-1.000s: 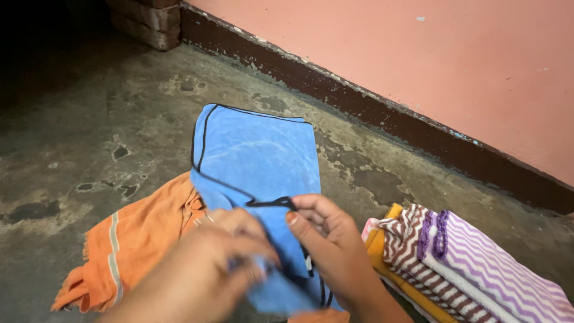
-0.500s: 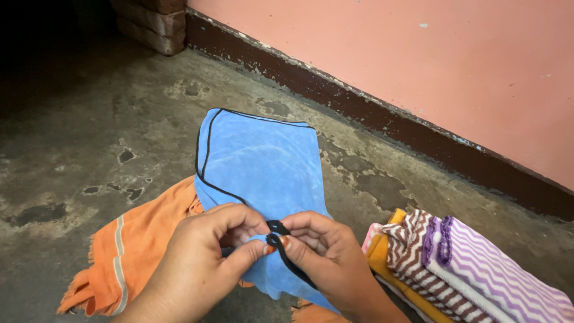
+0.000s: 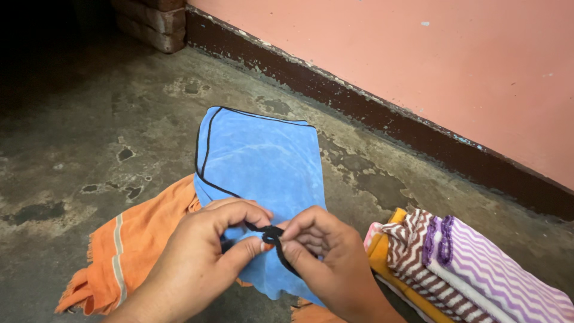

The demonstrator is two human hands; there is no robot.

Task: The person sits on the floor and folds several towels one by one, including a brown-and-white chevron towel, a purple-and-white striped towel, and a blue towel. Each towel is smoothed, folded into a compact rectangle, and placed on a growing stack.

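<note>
Down on the concrete floor [image 3: 107,119], the person works over a blue cloth [image 3: 257,158] edged with a thin black trim. Both hands meet at the cloth's near edge. The left hand [image 3: 200,257] pinches the black trim between thumb and forefinger, and the right hand [image 3: 326,257] pinches the same trim just beside it, so the fingertips of the 2 hands nearly touch. Each hand is clamped on the blue cloth's edge, with a small bunch of black trim gathered between them.

The far part of the blue cloth lies flat on the floor, stretching away from the hands toward the wall; its far left corner is folded over, showing a double line of trim. The near part lifts up into the hands.

Under the blue cloth's left side lies an orange cloth [image 3: 128,245] with a pale stripe and a frayed edge, spread on the floor toward the near left.

To the right of the hands sits a stack of folded cloths [image 3: 472,269]: a purple and white zigzag one on top, a brown and white zigzag one beside it, and a yellow one beneath.

A pink wall [image 3: 448,66] with a dark, chipped base band runs along the floor's far edge, and bricks [image 3: 152,24] stand at the far left corner.
</note>
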